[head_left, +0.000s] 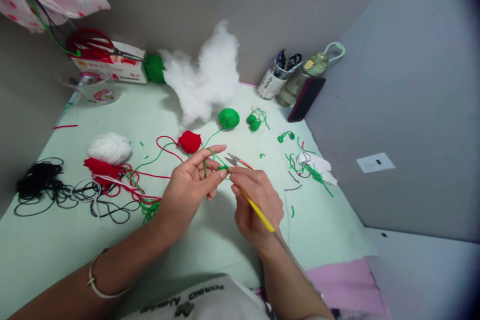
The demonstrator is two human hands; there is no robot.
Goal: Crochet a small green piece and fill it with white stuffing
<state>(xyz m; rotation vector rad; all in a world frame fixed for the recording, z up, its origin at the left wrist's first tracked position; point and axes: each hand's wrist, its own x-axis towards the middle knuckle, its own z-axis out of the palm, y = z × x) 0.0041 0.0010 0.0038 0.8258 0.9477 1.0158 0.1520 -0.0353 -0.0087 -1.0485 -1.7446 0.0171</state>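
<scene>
My left hand (pixel 193 180) pinches a small piece of green crochet (pixel 223 168) between thumb and finger. Green yarn (pixel 210 150) loops over its raised index finger and runs back to a green yarn ball (pixel 228 118). In my right hand (pixel 258 200) is a crochet hook with a yellow grip (pixel 260 212), held like a pen; its tip meets the green piece and is hidden by the fingers. Just beyond the fingertips lies a pair of thread snips (pixel 238 160). A red yarn ball (pixel 189 141) rests behind my left hand.
White stuffing (pixel 206 72) is heaped at the back. White yarn (pixel 109 148) and tangled black yarn (pixel 39 180) lie left. Small green pieces (pixel 254 122) and scraps (pixel 317 172) lie right. A pen cup (pixel 273 80), bottle (pixel 300 80) and phone (pixel 307 100) stand against the wall.
</scene>
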